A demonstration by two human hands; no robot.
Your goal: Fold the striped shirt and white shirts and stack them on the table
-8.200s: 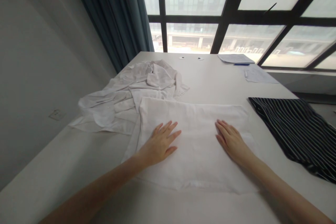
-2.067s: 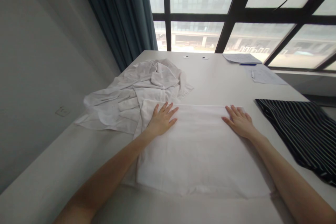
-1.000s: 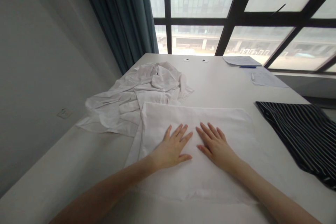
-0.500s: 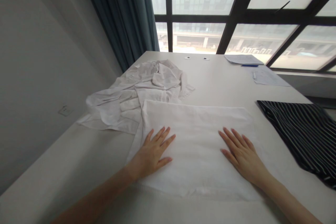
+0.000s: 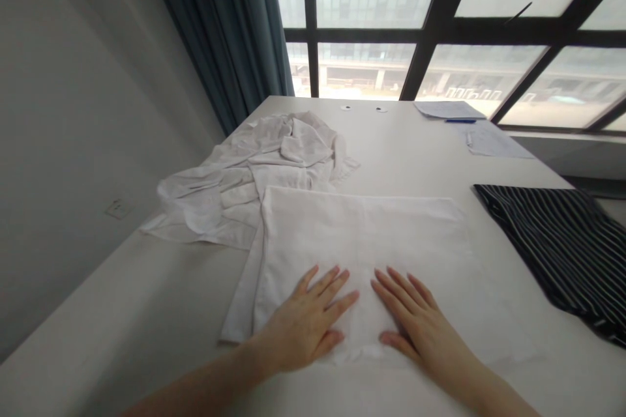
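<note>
A white folded garment (image 5: 362, 228) lies flat on the white table in front of me, its far edge straight and its left side showing layered folds. My left hand (image 5: 313, 322) rests palm down on its near part, left of the middle, fingers spread. Close by on the right, my right hand (image 5: 415, 319) also lies flat on the cloth, fingers stretched forward and thumb apart. A narrow strip of white cloth separates the two hands. Behind and to the left sits a crumpled white garment (image 5: 288, 150), which touches or nearly touches the folded one.
A black striped cloth (image 5: 562, 247) lies at the table's right side. Papers (image 5: 450, 110) and a blue pen (image 5: 460, 120) are at the far right of the table (image 5: 391, 156). A blue curtain (image 5: 229, 26) and a wall border the left; windows stand behind.
Both hands have slid toward me and closer together over the white garment. More of its left-hand layers now shows. The view has shifted slightly.
</note>
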